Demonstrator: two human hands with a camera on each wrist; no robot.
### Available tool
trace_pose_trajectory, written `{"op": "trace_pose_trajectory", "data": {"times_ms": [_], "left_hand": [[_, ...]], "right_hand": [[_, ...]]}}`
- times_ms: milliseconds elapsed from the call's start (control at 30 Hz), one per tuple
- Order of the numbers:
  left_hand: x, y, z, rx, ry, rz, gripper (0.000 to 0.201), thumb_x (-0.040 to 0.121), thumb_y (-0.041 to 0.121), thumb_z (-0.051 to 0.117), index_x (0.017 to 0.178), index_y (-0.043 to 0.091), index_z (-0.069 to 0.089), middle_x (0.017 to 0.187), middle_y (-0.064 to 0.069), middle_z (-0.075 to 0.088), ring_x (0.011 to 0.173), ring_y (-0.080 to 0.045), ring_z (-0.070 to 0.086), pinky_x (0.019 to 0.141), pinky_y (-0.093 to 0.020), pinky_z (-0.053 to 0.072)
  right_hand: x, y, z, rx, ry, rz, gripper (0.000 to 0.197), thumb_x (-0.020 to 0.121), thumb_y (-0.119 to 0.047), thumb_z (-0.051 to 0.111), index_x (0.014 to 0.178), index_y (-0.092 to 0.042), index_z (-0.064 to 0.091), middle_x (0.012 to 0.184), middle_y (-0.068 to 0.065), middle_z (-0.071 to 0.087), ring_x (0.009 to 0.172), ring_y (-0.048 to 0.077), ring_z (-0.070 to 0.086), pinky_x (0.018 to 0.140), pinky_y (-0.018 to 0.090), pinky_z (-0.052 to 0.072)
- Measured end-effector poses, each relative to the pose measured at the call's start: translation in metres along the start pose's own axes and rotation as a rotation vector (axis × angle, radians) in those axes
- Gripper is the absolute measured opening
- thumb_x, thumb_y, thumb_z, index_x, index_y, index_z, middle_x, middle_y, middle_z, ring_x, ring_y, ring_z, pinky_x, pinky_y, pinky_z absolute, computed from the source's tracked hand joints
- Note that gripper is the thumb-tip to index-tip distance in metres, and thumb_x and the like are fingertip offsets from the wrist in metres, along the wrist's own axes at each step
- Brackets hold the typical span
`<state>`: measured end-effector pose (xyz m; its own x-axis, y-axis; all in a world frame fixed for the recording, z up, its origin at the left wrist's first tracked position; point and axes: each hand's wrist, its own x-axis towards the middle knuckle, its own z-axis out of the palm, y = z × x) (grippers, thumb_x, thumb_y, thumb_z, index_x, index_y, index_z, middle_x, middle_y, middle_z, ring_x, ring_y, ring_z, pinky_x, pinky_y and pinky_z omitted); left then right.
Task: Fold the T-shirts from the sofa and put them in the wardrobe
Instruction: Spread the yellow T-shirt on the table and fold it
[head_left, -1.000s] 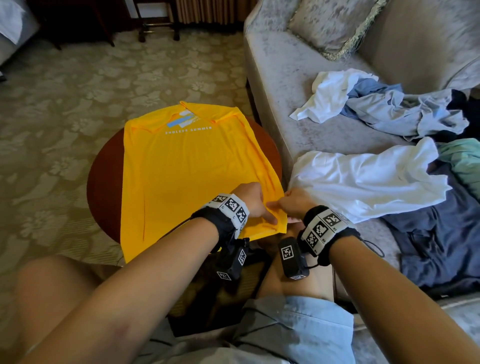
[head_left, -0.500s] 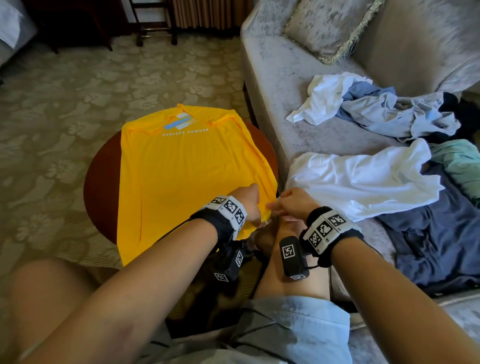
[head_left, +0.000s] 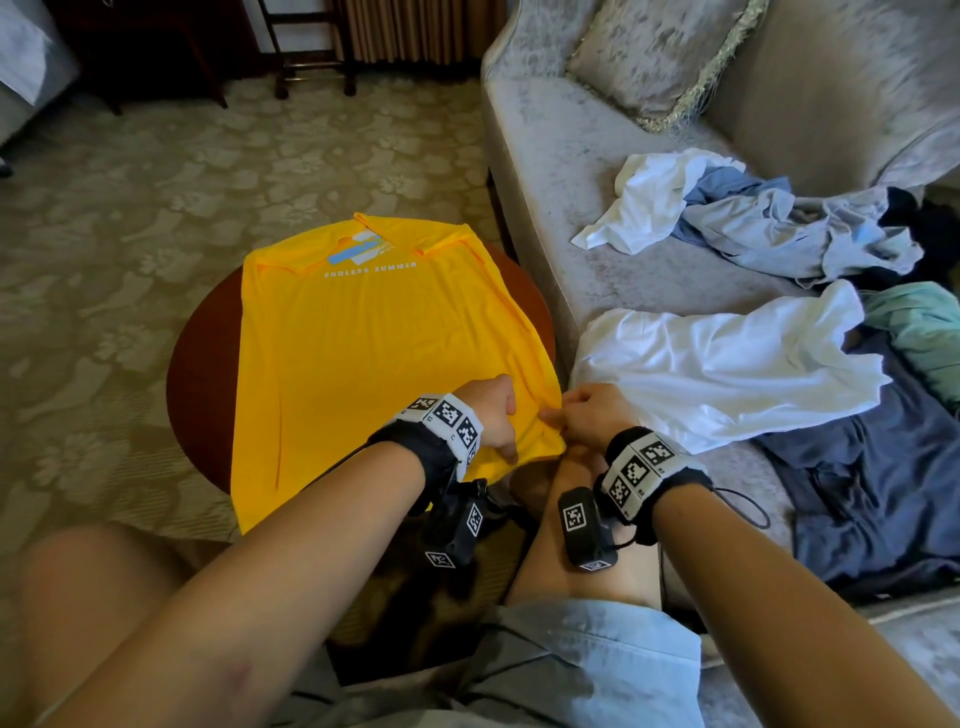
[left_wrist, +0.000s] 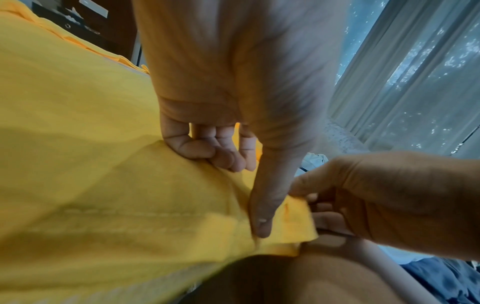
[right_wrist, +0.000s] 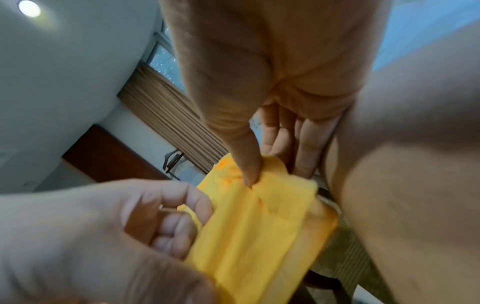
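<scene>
A yellow T-shirt (head_left: 374, 353) with white lettering lies flat, front up, on a round dark wooden table (head_left: 208, 353); its hem hangs over the near edge. My left hand (head_left: 496, 418) pinches the near right hem corner of the yellow T-shirt (left_wrist: 130, 185), thumb on top and fingers curled under. My right hand (head_left: 582, 415) pinches the same corner of the yellow T-shirt (right_wrist: 259, 216) from the right, thumb pressed on the cloth. The two hands almost touch, just above my bare knee.
A grey sofa (head_left: 571, 171) stands to the right of the table, with a cushion (head_left: 660, 52) at its back. On its seat lie a white T-shirt (head_left: 727, 364), a navy garment (head_left: 883, 493), a teal one (head_left: 924, 322) and a white-and-blue heap (head_left: 753, 223). Patterned carpet (head_left: 130, 208) surrounds the table.
Both hands stay at the yellow shirt's near right corner. The left hand's fingers have shifted slightly along the hem, and the corner has been worked between both hands.
</scene>
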<state>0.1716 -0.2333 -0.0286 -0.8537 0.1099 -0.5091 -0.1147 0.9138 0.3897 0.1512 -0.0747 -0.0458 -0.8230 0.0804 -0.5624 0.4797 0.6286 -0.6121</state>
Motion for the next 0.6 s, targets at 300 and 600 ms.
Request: {"op": "trace_pose_trajectory", "data": {"times_ms": [300, 600], "left_hand": [[0.000, 0.004, -0.001, 0.050, -0.027, -0.001, 0.062, 0.067, 0.028, 0.088, 0.108, 0.020, 0.043, 0.112, -0.007, 0.056, 0.098, -0.028, 0.055, 0.082, -0.041, 0.051], [0.005, 0.002, -0.013, -0.060, -0.033, 0.054, 0.080, 0.081, 0.037, 0.074, 0.149, 0.027, 0.033, 0.148, -0.001, 0.041, 0.129, -0.025, 0.047, 0.101, -0.036, 0.045]], "right_hand": [[0.017, 0.005, -0.001, 0.153, 0.017, -0.015, 0.020, 0.084, -0.026, 0.048, 0.084, -0.010, 0.060, 0.117, 0.030, 0.060, 0.071, 0.024, 0.051, 0.078, 0.039, 0.042], [-0.001, 0.000, -0.008, 0.136, 0.042, -0.100, 0.015, 0.083, -0.023, 0.073, 0.096, -0.022, 0.065, 0.101, 0.003, 0.064, 0.090, 0.019, 0.059, 0.077, 0.031, 0.049]]}}
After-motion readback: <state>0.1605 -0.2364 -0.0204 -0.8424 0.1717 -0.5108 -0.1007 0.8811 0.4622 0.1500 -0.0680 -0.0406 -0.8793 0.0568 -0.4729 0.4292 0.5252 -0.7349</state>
